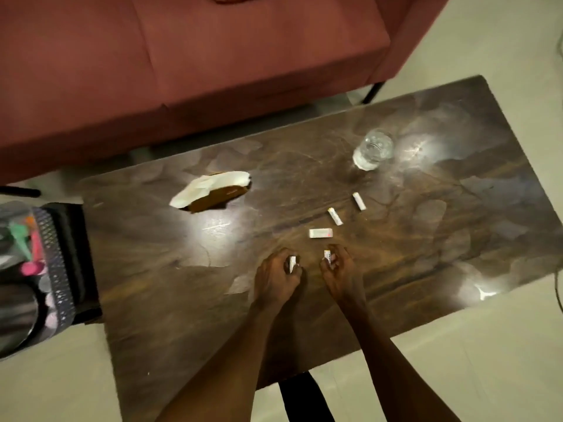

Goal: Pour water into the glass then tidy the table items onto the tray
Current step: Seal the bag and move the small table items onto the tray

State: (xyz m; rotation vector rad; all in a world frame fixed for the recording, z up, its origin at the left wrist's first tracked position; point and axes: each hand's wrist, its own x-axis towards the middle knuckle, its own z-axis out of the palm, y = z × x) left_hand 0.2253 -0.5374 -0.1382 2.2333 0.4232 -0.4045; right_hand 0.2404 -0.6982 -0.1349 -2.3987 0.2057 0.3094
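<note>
On the dark wooden table (152, 284) my left hand (278, 275) grips a small white packet (292, 263), and my right hand (339, 269) pinches another small white packet (327, 255). Just beyond my hands lies a white box-like packet (320, 233), and two more small white sachets (335, 216) (359, 201) lie farther back. A clear glass (373, 149) with water stands at the far right of the table. A brown holder (219, 197) with white napkins (207, 185) sits at the far left.
A red sofa (182, 62) runs along the far side of the table. At the left edge, a dark mesh-rimmed tray or basket (56, 266) holds colourful items and a shiny metal vessel (15, 312). Pale tiled floor (487, 360) surrounds the table.
</note>
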